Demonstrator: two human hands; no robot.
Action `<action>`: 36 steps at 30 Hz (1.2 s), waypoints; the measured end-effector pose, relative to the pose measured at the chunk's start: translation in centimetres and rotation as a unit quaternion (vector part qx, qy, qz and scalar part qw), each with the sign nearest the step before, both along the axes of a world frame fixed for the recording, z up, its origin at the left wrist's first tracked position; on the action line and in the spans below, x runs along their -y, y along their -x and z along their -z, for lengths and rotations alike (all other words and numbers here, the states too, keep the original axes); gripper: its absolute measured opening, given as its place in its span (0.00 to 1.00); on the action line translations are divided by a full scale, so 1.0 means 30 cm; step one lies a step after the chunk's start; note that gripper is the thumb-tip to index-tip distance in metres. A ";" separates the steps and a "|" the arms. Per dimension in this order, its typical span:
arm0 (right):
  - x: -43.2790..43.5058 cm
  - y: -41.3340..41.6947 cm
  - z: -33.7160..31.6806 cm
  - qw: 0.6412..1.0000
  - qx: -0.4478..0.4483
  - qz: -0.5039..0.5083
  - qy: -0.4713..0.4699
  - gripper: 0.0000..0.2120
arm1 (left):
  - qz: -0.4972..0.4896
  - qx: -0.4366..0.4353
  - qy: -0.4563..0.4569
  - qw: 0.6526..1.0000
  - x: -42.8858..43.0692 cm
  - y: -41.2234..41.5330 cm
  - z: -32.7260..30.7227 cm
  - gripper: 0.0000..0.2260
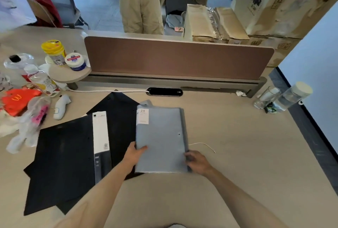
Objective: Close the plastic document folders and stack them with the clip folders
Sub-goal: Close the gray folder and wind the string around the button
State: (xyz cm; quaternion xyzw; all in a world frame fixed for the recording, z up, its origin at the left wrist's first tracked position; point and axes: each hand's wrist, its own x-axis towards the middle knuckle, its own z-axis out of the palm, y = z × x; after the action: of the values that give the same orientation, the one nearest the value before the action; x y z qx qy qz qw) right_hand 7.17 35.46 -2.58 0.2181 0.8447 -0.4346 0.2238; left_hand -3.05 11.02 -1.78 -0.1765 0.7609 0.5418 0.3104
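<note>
Now | left hand (134, 153), right hand (197, 162) grip grey folder (161, 136) (closed) by side edges | desk (247, 136) room rightward

"Can you read anything from where you stand?"

"The white label (142, 116) at the far left corner of the blue-grey folder (161, 141) says '20' in dark numerals. The print under it is too fine."

"And the red bag (17, 100) on the left?"

"A yellow 'M', the McDonald's arches."

"The white strip (100, 132) on the black folder (64, 154)?"

"Small print and a barcode, none of it legible."

"The cardboard box (270, 4) behind the divider?"

"Dark printed marks and characters, too blurred. The jar (75, 61) has a red-and-blue label, also unreadable."
</note>
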 end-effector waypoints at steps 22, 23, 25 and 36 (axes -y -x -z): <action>-0.260 -0.067 0.067 0.817 -0.113 -0.392 -0.407 0.16 | 0.351 -0.229 0.411 0.809 -0.084 -0.240 0.039 0.29; -0.269 -0.067 0.069 0.820 -0.103 -0.393 -0.402 0.17 | 0.397 -0.231 0.409 0.789 -0.117 -0.245 0.044 0.28; -0.279 -0.074 0.064 0.816 -0.089 -0.402 -0.407 0.17 | 0.453 -0.219 0.392 0.770 -0.186 -0.256 0.049 0.27; -0.404 -0.129 -0.015 0.893 -0.040 -0.375 -0.247 0.12 | 0.558 -0.181 0.387 0.711 -0.314 -0.329 0.070 0.29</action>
State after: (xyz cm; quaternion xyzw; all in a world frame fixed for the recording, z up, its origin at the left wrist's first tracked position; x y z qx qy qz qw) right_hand 11.05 47.58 -2.14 -0.0838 0.9520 -0.1044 0.2752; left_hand 6.80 20.45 -3.89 0.2768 0.9057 -0.0503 0.3171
